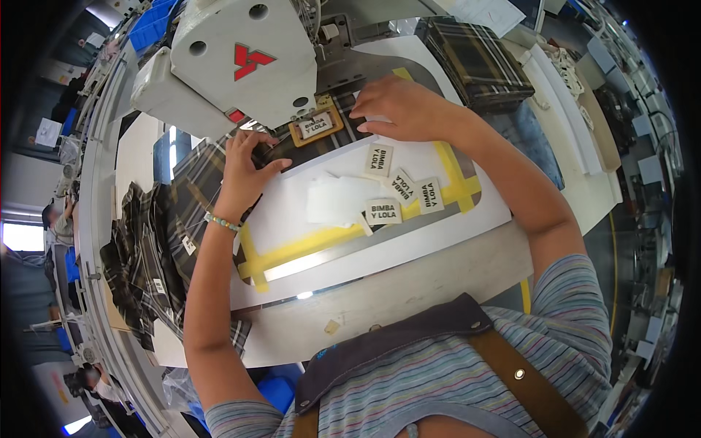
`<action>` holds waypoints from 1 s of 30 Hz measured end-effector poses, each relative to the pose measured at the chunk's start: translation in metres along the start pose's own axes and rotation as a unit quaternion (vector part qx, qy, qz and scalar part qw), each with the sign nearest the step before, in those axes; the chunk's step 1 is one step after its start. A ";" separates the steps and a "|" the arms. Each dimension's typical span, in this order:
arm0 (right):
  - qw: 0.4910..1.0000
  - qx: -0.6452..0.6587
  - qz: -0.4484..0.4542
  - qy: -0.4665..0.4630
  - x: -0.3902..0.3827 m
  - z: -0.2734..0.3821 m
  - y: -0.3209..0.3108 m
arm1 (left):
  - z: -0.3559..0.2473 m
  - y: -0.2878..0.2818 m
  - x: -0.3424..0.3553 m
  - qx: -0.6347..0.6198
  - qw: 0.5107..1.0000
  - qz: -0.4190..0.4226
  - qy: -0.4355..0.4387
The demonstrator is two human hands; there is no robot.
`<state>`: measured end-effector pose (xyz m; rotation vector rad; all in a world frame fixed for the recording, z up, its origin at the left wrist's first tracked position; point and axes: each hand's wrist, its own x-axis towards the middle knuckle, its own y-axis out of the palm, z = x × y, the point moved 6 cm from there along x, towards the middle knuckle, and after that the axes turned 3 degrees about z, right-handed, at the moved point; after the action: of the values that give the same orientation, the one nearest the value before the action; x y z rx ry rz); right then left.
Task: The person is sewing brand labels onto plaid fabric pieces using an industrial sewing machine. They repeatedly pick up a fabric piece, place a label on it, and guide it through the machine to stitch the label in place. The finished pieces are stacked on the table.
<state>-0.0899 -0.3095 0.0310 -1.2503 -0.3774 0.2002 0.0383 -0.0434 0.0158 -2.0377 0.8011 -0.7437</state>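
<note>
White labels (pixel 383 212) with dark lettering lie on a yellow-taped board (pixel 281 219); another sits in the gold frame (pixel 314 141) beneath a machine (pixel 219 69) bearing a red emblem (pixel 252 62). Plaid cloth (pixel 292 155) runs under the frame, left hand (pixel 242 162) and right hand (pixel 409 109) flanking it, thumbs apart from fingers. Grey table (pixel 409 266); blue bin (pixel 150 28) behind.

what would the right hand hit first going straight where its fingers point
Probably the brown label frame just left of the right hand, though depth is unclear and it might pass above.
</note>
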 end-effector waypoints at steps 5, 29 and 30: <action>0.999 -0.007 0.028 0.036 -0.005 0.020 -0.013 | -0.015 0.009 0.004 0.008 0.999 -0.037 0.025; 0.986 -0.038 -0.137 -0.089 -0.037 0.051 -0.032 | 0.019 -0.098 -0.118 0.170 0.985 -0.020 0.006; 0.987 -0.040 -0.131 -0.085 -0.040 0.048 -0.035 | 0.013 -0.101 -0.116 0.197 0.980 -0.033 0.001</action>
<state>-0.1467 -0.2917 0.0700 -1.2530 -0.6972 0.0669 0.0033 0.0973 0.0689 -1.7104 0.5375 -0.8668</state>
